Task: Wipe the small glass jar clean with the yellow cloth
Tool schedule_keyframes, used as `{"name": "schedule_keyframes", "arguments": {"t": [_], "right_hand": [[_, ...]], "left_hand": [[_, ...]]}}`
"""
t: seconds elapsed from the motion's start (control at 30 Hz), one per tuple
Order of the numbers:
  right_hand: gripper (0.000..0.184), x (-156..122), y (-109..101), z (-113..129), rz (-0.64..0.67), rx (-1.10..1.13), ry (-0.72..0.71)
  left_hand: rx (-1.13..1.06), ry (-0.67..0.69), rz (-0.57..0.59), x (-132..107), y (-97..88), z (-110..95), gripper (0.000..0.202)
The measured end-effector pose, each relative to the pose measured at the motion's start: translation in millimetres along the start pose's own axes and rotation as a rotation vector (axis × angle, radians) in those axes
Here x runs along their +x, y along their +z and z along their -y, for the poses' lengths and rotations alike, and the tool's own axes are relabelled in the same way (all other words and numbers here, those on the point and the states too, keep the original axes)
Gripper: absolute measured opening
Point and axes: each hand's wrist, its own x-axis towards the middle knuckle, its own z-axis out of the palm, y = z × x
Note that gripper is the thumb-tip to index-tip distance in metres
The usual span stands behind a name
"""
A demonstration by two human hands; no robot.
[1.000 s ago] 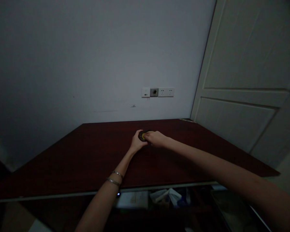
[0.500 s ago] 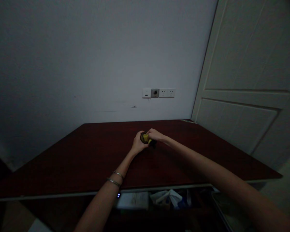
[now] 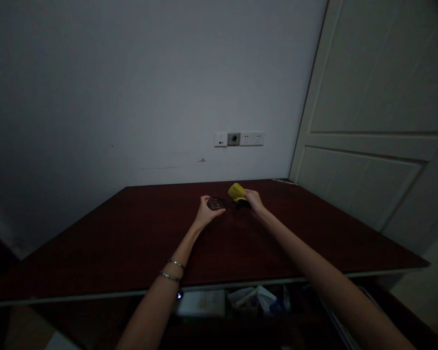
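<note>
On the dark red tabletop (image 3: 146, 243), my left hand (image 3: 203, 213) curls round a round glass ashtray (image 3: 217, 203), thumb at its near side and fingers at its far side. My right hand (image 3: 253, 199) grips a soft-looking yellow cloth (image 3: 236, 191), held just above the table to the right of the ashtray. A dark patch shows under the cloth; whether it is part of it or shadow, I cannot tell. The cloth and the ashtray are apart. Two bracelets (image 3: 171, 276) circle my left wrist.
Behind the table rises a pale wall with a row of sockets (image 3: 246, 139). A white panelled door (image 3: 365, 170) stands along the right side. Below the front edge, an open drawer holds a pale box (image 3: 202, 303) and crumpled white plastic (image 3: 265, 298).
My right hand has lifted the yellow cloth out of the ashtray and moved right. My left hand still holds the ashtray, now in plain view.
</note>
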Motion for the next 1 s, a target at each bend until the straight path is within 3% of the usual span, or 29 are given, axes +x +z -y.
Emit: {"name": "schedule_keyframes", "arguments": {"t": [0.17,0.27,0.37,0.5,0.67,0.83,1.0], "right_hand": [[0.027,-28.4,18.2,-30.3,-0.049,0.178,0.008],[0.031,-40.2,24.1,-35.2,-0.07,0.153,-0.002],[0.038,-39.3,21.3,-32.9,-0.073,0.056,-0.064],[0.051,-34.2,10.9,-18.2,0.028,-0.143,-0.409],[0.054,-38.1,3.2,16.5,0.243,-0.728,-0.898],[0.041,-33.3,6.2,40.5,0.653,-1.159,-1.336],[0.035,-20.6,11.1,44.2,0.96,-1.238,-1.561]], "left_hand": [[-0.145,-0.077,-0.001,2.0,3.0,2.1,0.058],[-0.264,-0.145,-0.035,4.4,2.0,6.4,0.05],[-0.498,-0.27,0.006,5.2,-1.8,6.3,0.048],[-0.751,-0.455,0.134,2.4,-8.0,-2.9,0.05],[-0.897,-0.568,0.206,0.5,-12.0,-10.3,0.057],[-0.922,-0.702,0.184,3.7,-9.1,-4.4,0.055],[-0.877,-0.764,0.198,1.6,-5.5,-1.5,0.053]]}}
